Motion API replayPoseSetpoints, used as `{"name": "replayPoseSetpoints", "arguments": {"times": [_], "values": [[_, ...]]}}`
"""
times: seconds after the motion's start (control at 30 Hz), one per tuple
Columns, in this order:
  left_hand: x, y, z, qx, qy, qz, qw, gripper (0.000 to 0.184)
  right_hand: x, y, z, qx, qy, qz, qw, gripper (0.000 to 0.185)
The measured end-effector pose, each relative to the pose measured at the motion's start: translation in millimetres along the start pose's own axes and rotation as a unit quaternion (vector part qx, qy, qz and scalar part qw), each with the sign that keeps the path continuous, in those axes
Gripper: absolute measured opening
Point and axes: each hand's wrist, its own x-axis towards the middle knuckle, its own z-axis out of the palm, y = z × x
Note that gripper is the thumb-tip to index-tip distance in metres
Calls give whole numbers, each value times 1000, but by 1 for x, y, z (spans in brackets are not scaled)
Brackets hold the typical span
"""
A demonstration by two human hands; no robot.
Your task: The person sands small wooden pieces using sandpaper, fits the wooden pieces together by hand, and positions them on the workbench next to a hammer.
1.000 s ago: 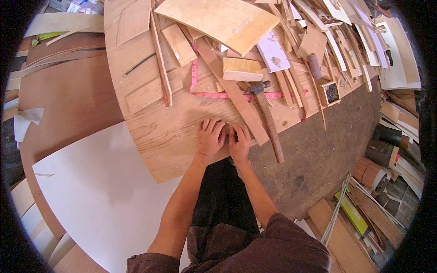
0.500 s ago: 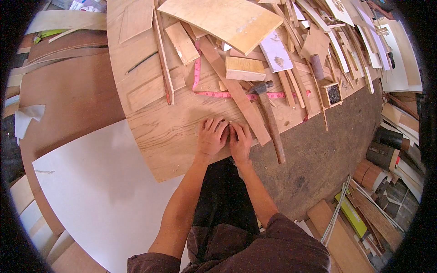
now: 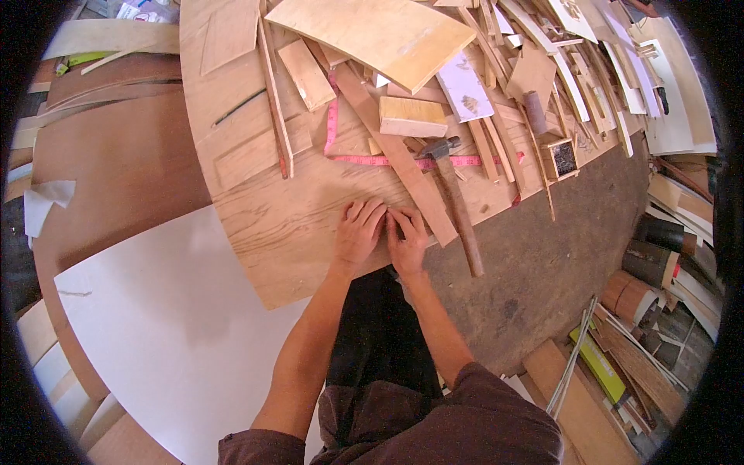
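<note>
My left hand (image 3: 359, 235) rests near the front edge of the wooden worktable (image 3: 279, 256), its fingers bent and pressed together. Beside it, my right hand (image 3: 407, 242) is closed too, thumb and fingertips meeting close to the left hand's fingertips. Whatever is between the fingers is hidden or too small to make out. Just right of my hands lies a flat wooden strip (image 3: 403, 167), running diagonally. A hammer (image 3: 457, 209) lies past it, its handle sticking out over the table edge. A pink measuring tape (image 3: 364, 160) stretches under the strip and the hammer head.
A pencil (image 3: 239, 108) and a long thin stick (image 3: 275, 101) lie at the left. Farther back are a wooden block (image 3: 413, 118), a large board (image 3: 372, 35) and many offcuts. A small box (image 3: 559, 159) sits by the right edge. A white sheet (image 3: 170, 310) is at lower left.
The fingertips of my right hand have shifted slightly and bunched closer to the left hand's. The camera view has moved a little; the tools and wood stay where they were.
</note>
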Motion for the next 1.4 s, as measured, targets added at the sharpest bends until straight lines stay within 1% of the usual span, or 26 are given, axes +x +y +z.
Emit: {"name": "replayPoseSetpoints", "arguments": {"times": [0.07, 0.13, 0.23, 0.3, 0.33, 0.4, 0.53, 0.63, 0.83, 1.07, 1.13, 1.2, 1.23, 1.27, 1.3, 1.33, 1.4], "values": [[-1, -1, 0, 1, -2, 0, 1000, 35, 1, 0, 0, 7, 9, -6, 1000, 20], [-3, -4, 0, -40, -26, -8, 999, 42, -1, 1, 2, 18, 18, -11, 1000, 20], [-4, -3, 3, -27, -13, -9, 1000, 45, 0, -1, -2, 4, 15, -19, 1000, 18], [-3, -2, 3, -2, -2, 2, 1000, 43, -1, -3, -4, 36, -12, 34, 999, 16], [-3, -2, 2, 24, 7, 13, 1000, 42, -1, -2, -3, 36, -11, 34, 999, 16], [-3, -1, -1, 24, 3, 14, 1000, 43, 0, -1, -1, 26, 15, -8, 1000, 15], [-2, 0, -3, 29, 4, 19, 999, 43, -2, -1, 0, 19, 13, 4, 1000, 15], [-4, -2, -1, 29, 3, 16, 999, 44, -5, -1, 1, 39, 26, 20, 999, 17], [-5, -4, 2, 5, 9, 3, 1000, 44, -7, 0, -1, 28, 45, -5, 999, 18], [-3, -3, -1, 23, 27, 8, 999, 39, -7, -3, -7, 29, 45, 35, 998, 16], [-2, 0, -5, -18, -48, -42, 998, 45, 0, -7, -15, 18, 52, 38, 998, 17], [-1, 1, -7, -22, -46, -47, 998, 45, 7, -8, -30, 17, 100, -10, 995, 17], [-2, 2, -7, -27, -45, -50, 997, 45, 12, -8, -39, 17, 98, -8, 995, 17], [-3, 2, -7, -28, -46, -52, 997, 45, 20, -6, -48, -34, 114, 0, 993, 20], [-2, 2, -7, 3, -26, -33, 999, 39, 31, -6, -56, -83, 130, 7, 988, 22], [-1, 1, -6, 34, -6, -13, 999, 34, 43, -6, -64, -84, 129, 6, 988, 22], [-2, -2, -1, 19, 9, -9, 1000, 33, 63, -5, -79, -205, 59, 42, 976, 35]]}}
